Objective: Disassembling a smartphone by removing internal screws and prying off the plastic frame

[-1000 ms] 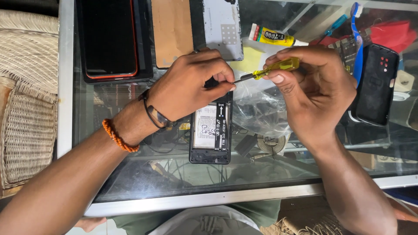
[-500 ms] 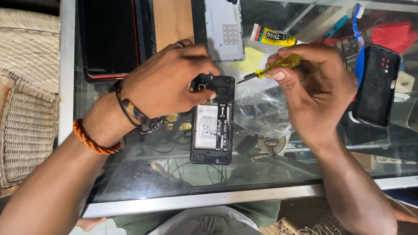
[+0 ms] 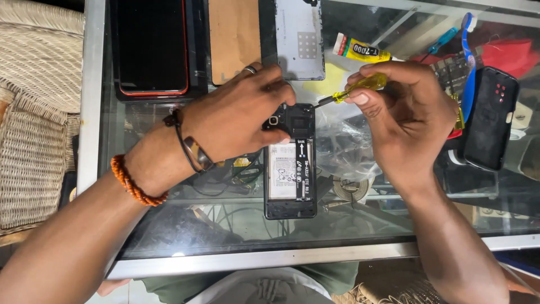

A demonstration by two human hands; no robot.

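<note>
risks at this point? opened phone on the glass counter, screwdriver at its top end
1. The left hand steadies only the top of the opened phone; it could slide on the glass counter.
2. The yellow-handled screwdriver, pinched by the right hand, might slip and gouge the exposed battery or board.
3. Any freed screw could roll into the clear plastic bag and vanish.

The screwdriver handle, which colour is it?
The screwdriver handle is clear yellow, seen in the head view.

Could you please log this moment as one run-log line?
left hand: steadies opened phone | right hand: holds yellow screwdriver, tip at phone's top | surface: glass counter
</note>
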